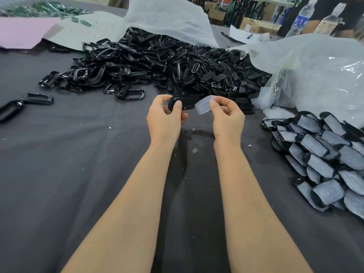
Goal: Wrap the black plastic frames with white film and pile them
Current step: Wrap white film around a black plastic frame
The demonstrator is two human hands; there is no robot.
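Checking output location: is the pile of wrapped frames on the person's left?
No: the wrapped frames lie piled on the right side of the table; only bare black frames lie at the left.

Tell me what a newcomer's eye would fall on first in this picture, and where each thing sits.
First, the two hands at the centre: the left hand holds a black frame while the right hand pinches a piece of white film at its end. Behind them sprawls a big heap of bare frames, and at the right edge lies a pile of wrapped frames.
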